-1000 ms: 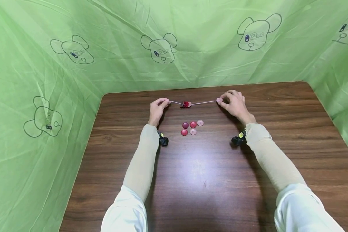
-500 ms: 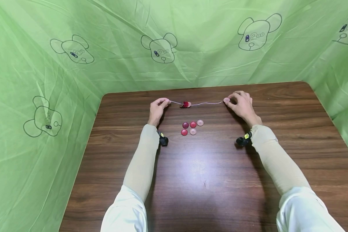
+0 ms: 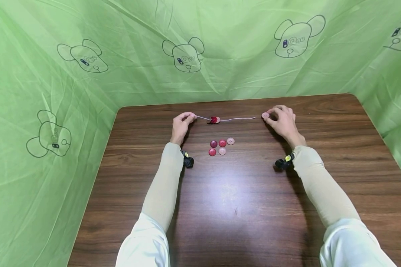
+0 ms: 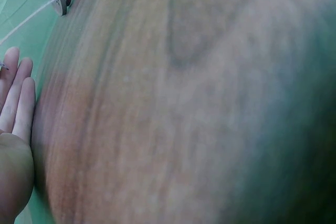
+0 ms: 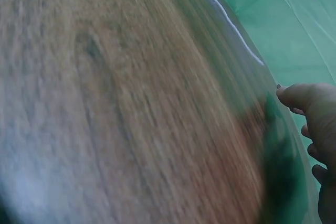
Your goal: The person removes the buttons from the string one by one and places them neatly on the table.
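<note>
Thumb and fingertips of my left hand (image 3: 181,127) pinch one end of a thin pale string (image 3: 238,119) near the table's far edge. A short row of threaded buttons (image 3: 214,120), red and pink, sits on it. In the left wrist view the string runs from the left hand (image 4: 17,124) into a greyish button (image 4: 59,1). My right hand (image 3: 283,123) pinches a pale pink button (image 3: 265,115) at its rim, a small gap to the right of the string's loose end. The right wrist view shows that hand (image 5: 315,116) beyond the string's tip, its button hidden.
Several loose buttons lie on the brown wooden table (image 3: 240,230), nearer than the string: a dark purple one (image 3: 214,144), red ones (image 3: 222,143) and pale pink ones (image 3: 231,141). A green cloth (image 3: 227,74) hangs behind the table and on both sides.
My right hand has drawn the pink button rightward, away from the string. The string's right end has dropped from taut to a slack, slightly wavy line. The left hand stays put.
</note>
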Demonstrator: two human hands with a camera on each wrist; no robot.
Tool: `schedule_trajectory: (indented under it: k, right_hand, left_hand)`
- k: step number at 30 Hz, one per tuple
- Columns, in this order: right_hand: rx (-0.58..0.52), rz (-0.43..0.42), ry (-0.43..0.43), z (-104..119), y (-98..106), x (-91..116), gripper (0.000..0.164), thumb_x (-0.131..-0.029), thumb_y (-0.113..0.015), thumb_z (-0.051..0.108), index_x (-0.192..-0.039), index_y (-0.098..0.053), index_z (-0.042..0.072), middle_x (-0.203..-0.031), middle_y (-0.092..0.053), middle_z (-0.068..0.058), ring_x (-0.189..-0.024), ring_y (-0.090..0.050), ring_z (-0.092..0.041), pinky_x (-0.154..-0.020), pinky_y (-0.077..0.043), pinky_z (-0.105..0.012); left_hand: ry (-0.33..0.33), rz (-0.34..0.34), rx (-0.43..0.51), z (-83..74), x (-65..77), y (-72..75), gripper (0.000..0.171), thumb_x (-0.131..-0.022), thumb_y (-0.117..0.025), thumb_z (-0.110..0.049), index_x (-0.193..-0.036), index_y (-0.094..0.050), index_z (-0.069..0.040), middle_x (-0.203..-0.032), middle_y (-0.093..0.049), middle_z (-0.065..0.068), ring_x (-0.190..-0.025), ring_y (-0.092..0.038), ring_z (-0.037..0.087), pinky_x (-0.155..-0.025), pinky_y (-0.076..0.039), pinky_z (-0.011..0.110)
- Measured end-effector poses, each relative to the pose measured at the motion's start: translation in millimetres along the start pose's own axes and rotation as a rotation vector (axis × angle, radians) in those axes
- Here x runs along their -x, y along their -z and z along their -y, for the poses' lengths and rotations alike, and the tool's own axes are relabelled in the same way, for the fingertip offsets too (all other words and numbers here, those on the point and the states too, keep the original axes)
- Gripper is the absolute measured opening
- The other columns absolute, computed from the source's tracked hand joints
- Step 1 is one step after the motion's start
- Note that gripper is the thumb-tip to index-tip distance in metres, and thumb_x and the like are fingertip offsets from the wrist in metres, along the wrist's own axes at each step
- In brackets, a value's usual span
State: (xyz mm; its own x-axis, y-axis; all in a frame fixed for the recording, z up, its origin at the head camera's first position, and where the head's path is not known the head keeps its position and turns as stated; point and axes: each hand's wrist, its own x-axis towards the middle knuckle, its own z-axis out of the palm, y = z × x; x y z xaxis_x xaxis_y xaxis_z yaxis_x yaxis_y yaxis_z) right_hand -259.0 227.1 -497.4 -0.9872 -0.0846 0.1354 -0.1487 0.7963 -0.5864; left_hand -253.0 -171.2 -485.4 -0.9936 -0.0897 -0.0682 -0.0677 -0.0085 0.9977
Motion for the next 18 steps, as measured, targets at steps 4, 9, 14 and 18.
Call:
schedule_trajectory:
  k: [4, 9, 14, 18]
  right_hand:
    - [-0.002, -0.014, -0.009, -2.5, 2.3, 2.2, 0.039, -0.090, -0.066, 0.038, -0.111, -0.064, 0.005, -0.134, -0.049, -0.018, -0.124, -0.035, -0.044, -0.099, -0.024, -0.059]
    - [-0.005, -0.032, -0.029, -8.9, 6.5, 3.1, 0.041, -0.090, -0.065, 0.039, -0.112, -0.064, 0.005, -0.134, -0.049, -0.019, -0.125, -0.035, -0.043, -0.100, -0.024, -0.059]
    - [-0.013, -0.048, -0.040, -13.1, 10.8, 4.5, 0.041, -0.091, -0.063, 0.041, -0.112, -0.064, 0.006, -0.133, -0.050, -0.018, -0.126, -0.034, -0.043, -0.100, -0.023, -0.059]
    - [-0.022, -0.055, -0.050, -13.8, 12.9, 6.6, 0.039, -0.090, -0.064, 0.038, -0.112, -0.064, 0.005, -0.134, -0.049, -0.019, -0.127, -0.033, -0.042, -0.102, -0.022, -0.059]
  left_hand:
    - [-0.014, -0.024, -0.003, 13.3, -6.6, -0.1, 0.030, -0.091, -0.065, -0.012, -0.109, -0.064, 0.012, -0.097, -0.072, 0.015, -0.095, -0.069, 0.021, -0.092, -0.054, 0.034]
    - [-0.030, -0.044, -0.032, 18.7, -8.7, -0.7, 0.031, -0.091, -0.066, -0.015, -0.110, -0.065, 0.010, -0.094, -0.073, 0.012, -0.091, -0.068, 0.015, -0.090, -0.055, 0.029]
    - [-0.023, -0.043, -0.037, 17.5, -9.2, -0.4, 0.031, -0.091, -0.066, -0.015, -0.110, -0.065, 0.010, -0.095, -0.073, 0.013, -0.093, -0.068, 0.017, -0.090, -0.055, 0.029]
    - [-0.021, -0.043, -0.028, 17.1, -9.5, -0.3, 0.031, -0.091, -0.066, -0.015, -0.110, -0.065, 0.009, -0.096, -0.073, 0.013, -0.091, -0.068, 0.016, -0.091, -0.055, 0.030]
